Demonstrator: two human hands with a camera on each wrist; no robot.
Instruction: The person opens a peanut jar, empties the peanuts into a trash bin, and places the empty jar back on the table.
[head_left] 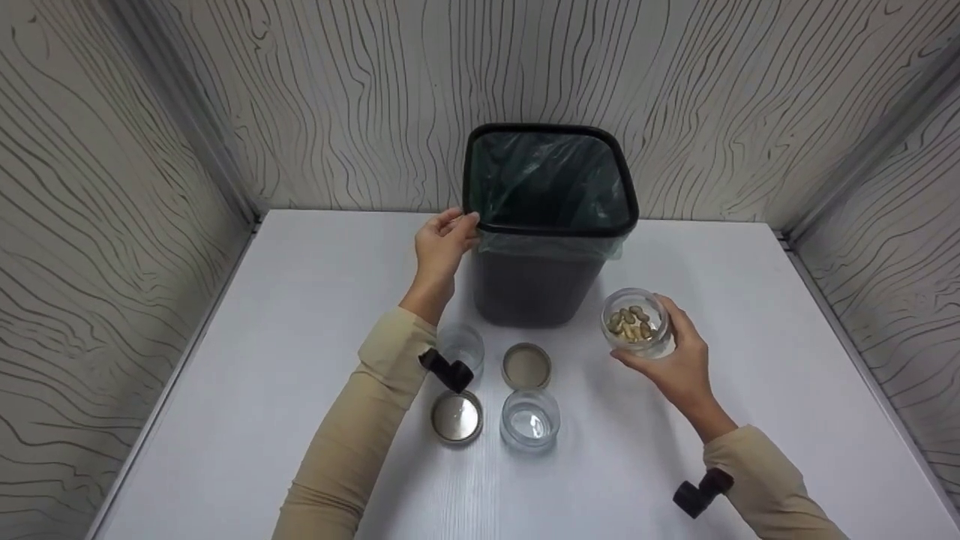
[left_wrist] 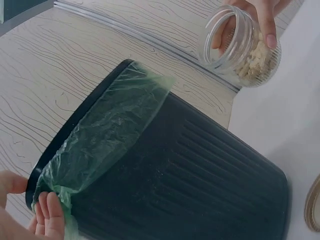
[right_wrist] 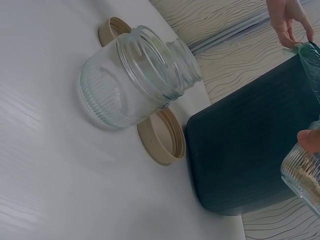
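My right hand (head_left: 686, 364) grips a glass jar (head_left: 661, 346) by its side, lifted to the right of the dark trash bin (head_left: 536, 289). Several tan pieces that look like unshelled peanuts (head_left: 628, 322) lie in the bottom of this jar, which is tilted in the left wrist view. At the bin's near left corner, my left hand (head_left: 444, 244) pinches the black rim (head_left: 555, 231), thumb on one side and fingers on the other. Its fingers (left_wrist: 54, 217) touch the bunched edge of the green bag (left_wrist: 107, 130) that lines the bin and hangs over its rim.
In front of the bin stand two open glass jars, one nearer (head_left: 530, 421) and one partly behind my left wrist (head_left: 463, 346). Beside them lie two round lids, one farther (head_left: 526, 366) and one nearer (head_left: 456, 417). A patterned wall (head_left: 360, 97) rises behind the white table (head_left: 322, 277).
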